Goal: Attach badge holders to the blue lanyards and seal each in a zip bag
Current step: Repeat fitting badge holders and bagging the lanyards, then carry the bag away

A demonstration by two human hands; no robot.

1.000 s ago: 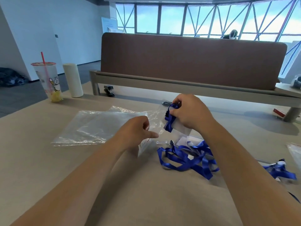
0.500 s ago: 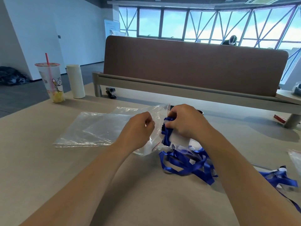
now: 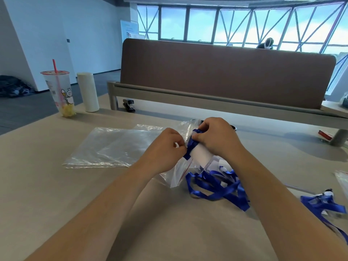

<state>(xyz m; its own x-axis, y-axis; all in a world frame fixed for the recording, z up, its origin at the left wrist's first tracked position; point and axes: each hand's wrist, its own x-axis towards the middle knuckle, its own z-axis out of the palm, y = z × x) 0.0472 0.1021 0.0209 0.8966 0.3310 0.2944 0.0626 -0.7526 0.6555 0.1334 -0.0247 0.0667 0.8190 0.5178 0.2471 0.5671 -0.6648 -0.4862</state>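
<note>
Folded lanyard (image 3: 191, 143) with its white badge holder (image 3: 201, 155) is up off the tabletop (image 3: 56, 204), right at the middle of the action. The right hand (image 3: 219, 138) has it, fingers curled round the blue folds from above and the far side. The bundle's long axis runs on a slant, blue end up and away, badge holder trailing down toward the person.

Immediately to its left is the zip bag (image 3: 175, 177), mouth facing right, and the left hand (image 3: 165, 150) pinches the lip with fingers closed on the plastic. So the bundle lies to the right of the left fingers, touching or nearly so, and it has to go leftward, blue end first. The right hand carries and the left only holds the mouth open. Whether the blue tip is already past the lip I can't tell, as the plastic is clear.

Below lie loose lanyards (image 3: 216, 188) in a tangle, with spare bags (image 3: 113, 147) flat to the left.
</note>
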